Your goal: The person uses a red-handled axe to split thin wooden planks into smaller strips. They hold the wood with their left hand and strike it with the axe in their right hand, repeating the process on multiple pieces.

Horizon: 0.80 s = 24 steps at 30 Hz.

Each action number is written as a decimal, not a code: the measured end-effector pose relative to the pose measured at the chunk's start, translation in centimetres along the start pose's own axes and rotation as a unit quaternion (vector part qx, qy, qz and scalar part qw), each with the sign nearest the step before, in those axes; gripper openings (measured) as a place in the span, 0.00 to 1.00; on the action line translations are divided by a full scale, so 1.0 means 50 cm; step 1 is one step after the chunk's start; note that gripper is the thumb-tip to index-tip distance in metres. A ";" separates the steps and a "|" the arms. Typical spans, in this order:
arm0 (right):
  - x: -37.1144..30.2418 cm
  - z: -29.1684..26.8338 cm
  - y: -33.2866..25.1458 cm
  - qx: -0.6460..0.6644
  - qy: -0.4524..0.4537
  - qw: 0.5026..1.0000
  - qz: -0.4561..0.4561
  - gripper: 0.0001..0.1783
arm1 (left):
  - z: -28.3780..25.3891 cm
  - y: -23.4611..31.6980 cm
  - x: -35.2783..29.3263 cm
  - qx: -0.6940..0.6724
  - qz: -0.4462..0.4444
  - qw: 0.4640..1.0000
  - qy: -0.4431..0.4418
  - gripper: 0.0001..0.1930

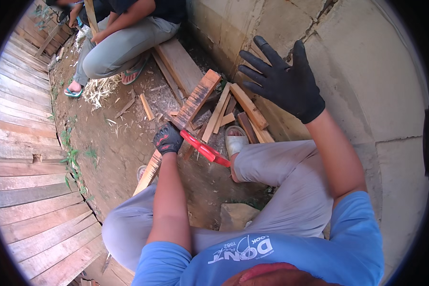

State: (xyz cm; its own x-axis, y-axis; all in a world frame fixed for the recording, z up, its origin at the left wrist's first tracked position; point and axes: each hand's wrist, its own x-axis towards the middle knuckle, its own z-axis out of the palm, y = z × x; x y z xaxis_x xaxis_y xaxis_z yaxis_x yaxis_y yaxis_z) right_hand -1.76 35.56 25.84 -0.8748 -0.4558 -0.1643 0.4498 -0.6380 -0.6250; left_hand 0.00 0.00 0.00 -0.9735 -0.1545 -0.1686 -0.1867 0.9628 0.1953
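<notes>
Apparently steadying step: your left hand [168, 138] curls gripping plank [200, 96] beside red tool [206, 149]; right hand [285, 81] spreads, empty; next probably needs tool grasped.

Viewed from my remote post, my gloved right hand [283, 83] is raised, fingers and thumb spread wide, while my left arm [169, 205] reaches forward, its gloved hand [168, 138] low, fingertips hidden.
</notes>
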 end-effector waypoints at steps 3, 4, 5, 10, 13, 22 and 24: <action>0.000 -0.007 0.003 0.026 -0.010 0.999 0.021 0.53 | 0.004 -0.002 0.003 0.002 0.008 1.000 0.010 0.23; -0.004 -0.015 0.001 0.034 -0.022 0.999 0.030 0.52 | 0.005 0.002 0.002 0.002 0.008 1.000 0.009 0.23; -0.006 -0.023 -0.001 0.042 -0.036 0.998 0.038 0.51 | 0.005 0.006 0.002 0.003 0.007 1.000 0.007 0.23; -0.017 -0.027 0.007 0.172 -0.093 0.977 0.084 0.51 | -0.002 0.001 0.002 -0.007 0.007 1.000 -0.022 0.24; -0.019 -0.019 0.013 0.317 -0.124 0.932 0.127 0.52 | 0.005 -0.005 0.005 -0.003 0.004 1.000 -0.022 0.24; 0.002 -0.023 -0.002 -0.059 -0.083 0.993 0.054 0.45 | 0.012 -0.004 0.004 0.009 0.001 1.000 0.001 0.24; 0.006 -0.031 -0.006 -0.108 -0.057 0.992 0.036 0.42 | 0.010 -0.003 0.004 0.007 -0.001 1.000 -0.003 0.24</action>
State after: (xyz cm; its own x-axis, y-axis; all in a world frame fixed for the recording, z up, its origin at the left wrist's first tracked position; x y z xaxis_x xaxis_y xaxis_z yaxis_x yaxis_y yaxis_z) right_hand -2.43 36.58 24.77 -0.8097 -0.5711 -0.1350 0.4514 -0.4592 -0.7651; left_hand -0.08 -0.07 -0.56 -0.9726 -0.1544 -0.1737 -0.1858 0.9656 0.1817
